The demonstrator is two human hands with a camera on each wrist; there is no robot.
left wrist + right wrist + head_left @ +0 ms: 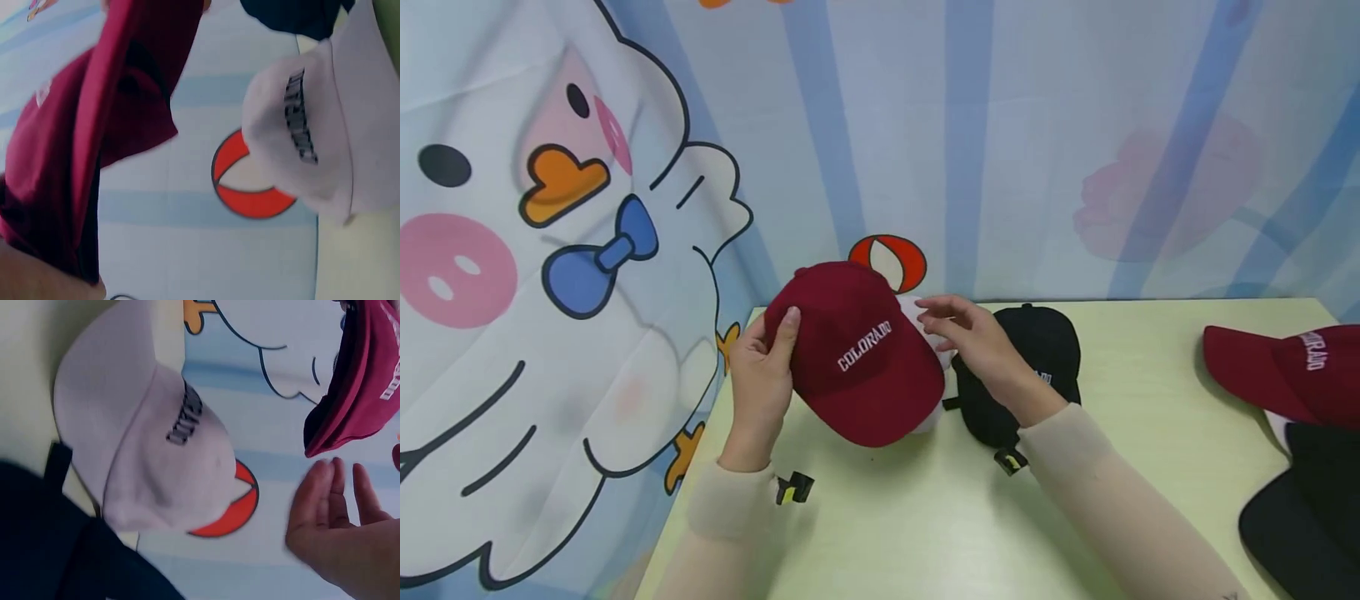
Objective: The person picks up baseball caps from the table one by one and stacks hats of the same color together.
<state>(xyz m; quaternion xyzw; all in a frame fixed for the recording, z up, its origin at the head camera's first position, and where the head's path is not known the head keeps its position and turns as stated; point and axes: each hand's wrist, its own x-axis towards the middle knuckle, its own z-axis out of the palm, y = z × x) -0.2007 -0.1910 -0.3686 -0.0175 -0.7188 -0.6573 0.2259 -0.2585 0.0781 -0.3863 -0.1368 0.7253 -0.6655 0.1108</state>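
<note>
A dark red baseball cap with white COLORADO lettering is held up above the table by my left hand. The thumb lies on the cap's outside, the fingers behind its edge. My right hand hovers at the cap's other side, fingers slightly bent and holding nothing. In the right wrist view, its fingertips are just short of the red cap's edge. A white cap with dark lettering stands behind, mostly hidden by the red cap in the head view. A black cap sits partly behind my right hand.
At the table's right edge lie another red cap and a black cap, both cut off by the frame. The pale table meets a cartoon-printed backdrop behind and at left. Small black-and-yellow pieces hang at both wrists.
</note>
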